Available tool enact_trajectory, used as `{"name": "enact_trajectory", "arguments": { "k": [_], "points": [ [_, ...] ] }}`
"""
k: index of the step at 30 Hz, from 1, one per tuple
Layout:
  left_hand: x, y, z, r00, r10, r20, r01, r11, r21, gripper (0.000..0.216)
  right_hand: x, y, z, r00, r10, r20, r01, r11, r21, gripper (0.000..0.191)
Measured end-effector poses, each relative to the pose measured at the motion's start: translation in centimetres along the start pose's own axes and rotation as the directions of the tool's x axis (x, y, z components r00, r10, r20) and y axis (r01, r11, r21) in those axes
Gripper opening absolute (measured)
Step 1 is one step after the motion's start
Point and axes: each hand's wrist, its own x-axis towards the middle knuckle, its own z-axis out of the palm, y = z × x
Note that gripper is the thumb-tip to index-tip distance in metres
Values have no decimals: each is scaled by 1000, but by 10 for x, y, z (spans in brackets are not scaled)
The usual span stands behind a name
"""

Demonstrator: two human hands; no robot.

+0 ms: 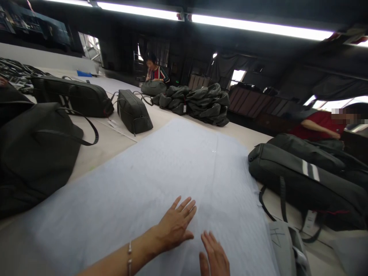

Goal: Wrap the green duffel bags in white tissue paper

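Observation:
A wide pale bluish-white sheet (161,165) lies spread over the table in front of me. My left hand (176,222) is over its near middle, palm down with the fingers stretched out, and a thin bracelet (130,253) circles that wrist. Close by on the right, my right hand (214,255) is held over the sheet too, its fingers extended and its lower part cut off by the frame's bottom edge. Neither hand holds anything. Whether the palms press on the sheet or hover just above it, I cannot tell.
Dark bags flank the sheet: a large bag (43,149) at left, a striped duffel bag (304,180) at right. A small bag (133,111) and a heap of dark bags (198,101) stand beyond. A grey box (287,245) sits at lower right. Two people are across the table.

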Motion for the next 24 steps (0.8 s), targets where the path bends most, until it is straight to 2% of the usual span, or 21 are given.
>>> {"name": "enact_trajectory", "arguments": {
  "k": [3, 6, 8, 11, 16, 18, 20, 22, 23, 24],
  "points": [
    [2, -12, 32, 997, 34, 68, -29, 997, -75, 87, 55, 15, 2, 990, 23, 139, -20, 1000, -23, 62],
    [-5, -17, 49, 995, 38, 92, -25, 989, -147, 90, 95, 27, 27, 954, 109, 278, -102, 994, -41, 64],
    [-7, -18, 53, 995, 41, 90, -25, 986, -165, 89, 103, 35, 48, 916, 135, 378, -126, 991, -49, 61],
    [-6, -18, 55, 996, 34, 88, -20, 986, -163, 88, 96, 42, 67, 860, 146, 489, -134, 989, -59, 58],
    [-1, -17, 56, 990, -6, 144, 26, 990, -139, 98, 99, 40, 68, 791, 200, 577, -235, 972, -15, 60],
    [0, -18, 56, 985, -9, 173, 30, 992, -121, 100, 110, 40, 62, 762, 241, 600, -344, 937, 60, 60],
    [1, -20, 57, 985, 3, 175, 15, 995, -102, 101, 121, 44, 45, 770, 309, 558, -471, 865, 172, 62],
    [1, -23, 60, 988, 14, 156, -2, 997, -72, 101, 122, 56, 11, 794, 415, 444, -568, 768, 296, 63],
    [1, -25, 62, 990, 18, 142, -10, 999, -54, 101, 117, 66, -13, 787, 488, 378, -608, 718, 339, 62],
    [0, -26, 64, 992, 19, 127, -15, 999, -30, 100, 108, 79, -41, 753, 577, 318, -658, 663, 357, 60]
  ]
}}
